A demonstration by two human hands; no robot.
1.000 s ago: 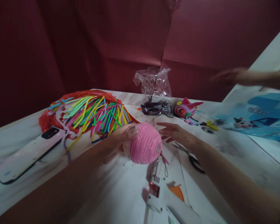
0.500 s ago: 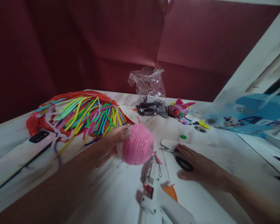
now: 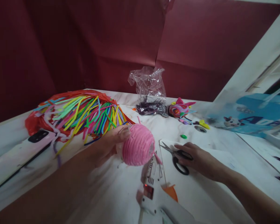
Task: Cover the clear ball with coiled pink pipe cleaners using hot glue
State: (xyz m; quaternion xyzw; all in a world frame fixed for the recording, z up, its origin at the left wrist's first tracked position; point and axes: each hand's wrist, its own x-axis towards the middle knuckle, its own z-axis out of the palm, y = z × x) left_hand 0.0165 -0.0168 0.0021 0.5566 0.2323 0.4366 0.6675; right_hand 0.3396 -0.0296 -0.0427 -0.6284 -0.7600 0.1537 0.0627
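Note:
My left hand (image 3: 112,140) is closed around a rounded pink object (image 3: 138,145) wrapped in rows of fuzzy pipe cleaner. A short pink end pokes out at its lower right, and a clear part shows beside my fingers. My right hand (image 3: 198,158) is closed on the black-handled scissors (image 3: 180,157), its fingers at the handle loops. The scissor blades are slightly apart and point up and left, over a white sheet (image 3: 200,189). Between my hands lies a white glue gun (image 3: 154,193) with a small red light, its nozzle just below the pink object.
Colourful pipe cleaners (image 3: 84,115) spill from a red bag at left, beside a phone (image 3: 21,158). Behind are a clear plastic bag (image 3: 151,93) and a pink fish-like craft (image 3: 179,109). A green piece (image 3: 183,136) and a blue bag (image 3: 259,115) are to the right.
My right hand has gone from lying spread over the scissors to gripping their handles, and the scissors have turned and shifted slightly. My left hand and the pink object have barely moved.

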